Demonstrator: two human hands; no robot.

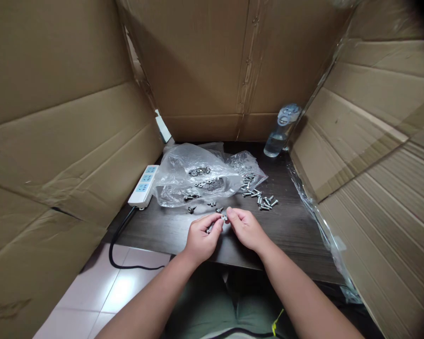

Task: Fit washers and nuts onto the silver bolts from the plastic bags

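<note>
Close to the table's front edge, my left hand (202, 238) is closed, pinching a small silver bolt (224, 218) between thumb and forefinger. Another shiny metal piece (209, 228) shows in the curl of that hand, partly hidden by the fingers. My right hand (247, 229) meets it from the right, its thumb and fingertips pinched at the bolt's end; whether a nut is on it is too small to tell. Just beyond the hands lie a few loose dark screws (219, 210). Several loose silver bolts (266, 203) are scattered to the right.
An open plastic bag (169, 162) with nuts (199, 172) spreads across the table (155, 230). Behind the bolts lies another clear bag (245, 162). A water bottle (279, 136) stands back right, a power strip (143, 187) left. Cardboard walls (205, 56) enclose three sides.
</note>
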